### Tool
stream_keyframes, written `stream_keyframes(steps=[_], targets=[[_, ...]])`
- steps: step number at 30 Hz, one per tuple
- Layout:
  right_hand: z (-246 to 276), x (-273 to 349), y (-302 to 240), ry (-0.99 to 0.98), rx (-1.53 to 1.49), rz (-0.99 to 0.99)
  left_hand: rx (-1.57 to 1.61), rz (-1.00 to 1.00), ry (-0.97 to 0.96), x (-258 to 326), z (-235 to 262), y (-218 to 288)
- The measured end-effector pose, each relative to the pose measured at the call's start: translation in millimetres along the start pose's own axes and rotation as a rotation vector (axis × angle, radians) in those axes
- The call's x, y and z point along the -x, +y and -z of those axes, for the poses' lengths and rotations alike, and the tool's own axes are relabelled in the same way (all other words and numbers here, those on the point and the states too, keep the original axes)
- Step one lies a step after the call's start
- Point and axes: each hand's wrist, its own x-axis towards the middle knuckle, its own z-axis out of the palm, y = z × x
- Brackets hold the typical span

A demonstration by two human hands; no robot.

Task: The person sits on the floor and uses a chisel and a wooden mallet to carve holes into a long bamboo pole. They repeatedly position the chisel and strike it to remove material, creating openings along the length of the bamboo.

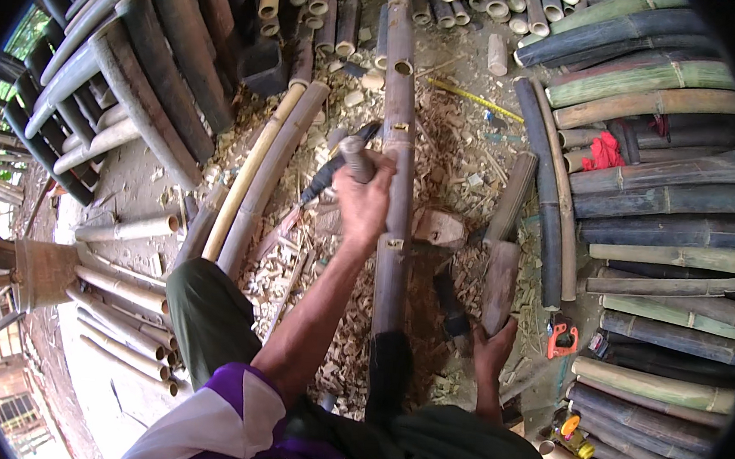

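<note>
A long dark bamboo pole (396,193) runs away from me through the middle, with small rectangular slots and a rounder hole cut in its upper side. My left hand (362,207) is closed round what looks like a chisel (357,158); its thick round handle points up and its blade is hidden. The fingers of this hand rest close against the pole's left side. To the right of the pole, my right hand (493,347) grips the lower end of a thick wooden club (500,283), held low over the chips. A ridged round piece (513,193) lies just beyond the club.
Wood chips (346,284) cover the ground around the pole. A wooden block (439,228) sits beside it. Bamboo lengths are stacked at right (664,197) and left (150,83). An orange tool (562,341), a red cloth (604,151) and a yellow measuring tape (473,98) lie at right.
</note>
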Motion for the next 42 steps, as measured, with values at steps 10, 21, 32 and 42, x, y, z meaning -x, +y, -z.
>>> stream_keyframes(steps=[10, 21, 32, 42], targets=[[-7, -20, -34, -0.238, 0.355, -0.121, -1.07, 0.049, -0.533, 61, 37, -55], [-17, 61, -63, -0.371, 0.024, 0.034, -1.266, 0.004, -0.766, 49, 150, -73], [46, 191, -2, -0.951, 0.198, -0.388, -0.093, 0.833, -0.449, 164, 107, -128], [81, 234, -51, -0.82, 0.156, -0.483, 0.12, 0.948, -0.625, 168, 98, -142]])
